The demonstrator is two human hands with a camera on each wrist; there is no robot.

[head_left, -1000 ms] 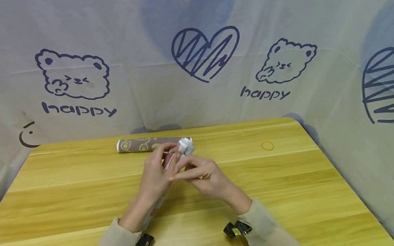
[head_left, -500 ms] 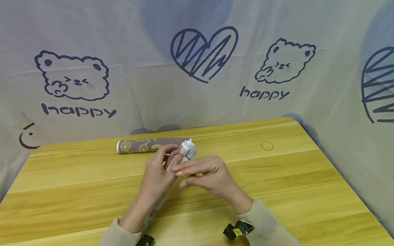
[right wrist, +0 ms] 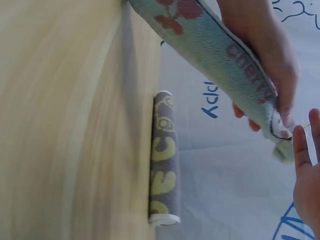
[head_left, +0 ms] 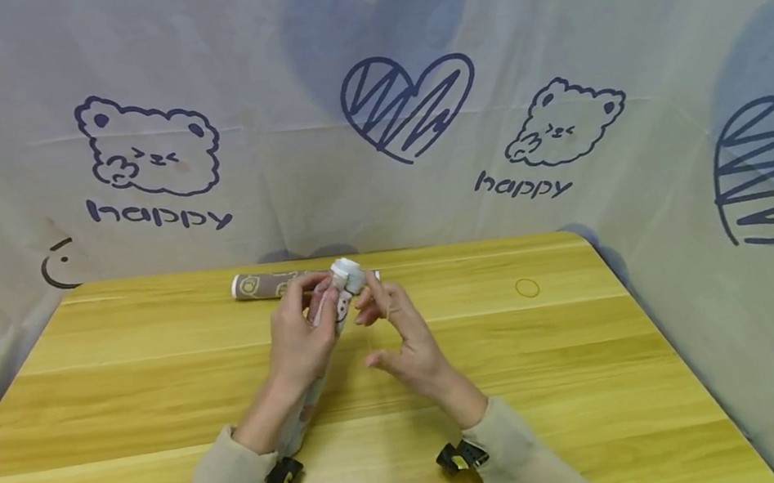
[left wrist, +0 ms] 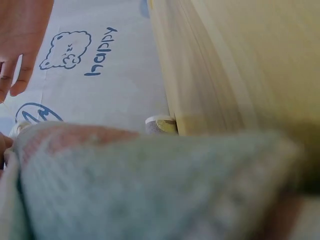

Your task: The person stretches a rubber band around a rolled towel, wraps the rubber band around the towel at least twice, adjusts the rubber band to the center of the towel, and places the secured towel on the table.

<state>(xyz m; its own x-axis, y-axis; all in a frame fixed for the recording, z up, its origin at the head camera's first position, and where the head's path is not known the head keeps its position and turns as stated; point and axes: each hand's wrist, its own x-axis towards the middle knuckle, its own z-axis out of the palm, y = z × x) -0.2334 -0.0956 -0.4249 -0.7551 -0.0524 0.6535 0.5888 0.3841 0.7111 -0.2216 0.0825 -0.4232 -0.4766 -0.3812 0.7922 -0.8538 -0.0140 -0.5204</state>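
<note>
My left hand (head_left: 300, 340) grips a rolled light blue-green towel (right wrist: 220, 55) with red cherries near its upper end. A bunched white tip (head_left: 347, 274) sticks out above the fingers; the roll slants down along the left forearm. Just right of that tip is my right hand (head_left: 412, 345), fingers spread and thumb apart. A thin yellow rubber band (right wrist: 307, 126) runs across its fingers toward the towel's tip in the right wrist view. The towel's blurred side (left wrist: 125, 175) fills the lower left wrist view, with the right hand at upper left.
A brown towel roll (head_left: 255, 286) with yellow patterns and white ends lies at the table's back edge, partly behind the hands. Another yellow rubber band (head_left: 517, 286) lies at right on the wooden table (head_left: 563, 382). A printed cloth (head_left: 305, 187) hangs behind it.
My right hand has gone from pinching fingertips beside the left hand to spread fingers by the towel's tip. The left hand and towel tip have shifted slightly up and left.
</note>
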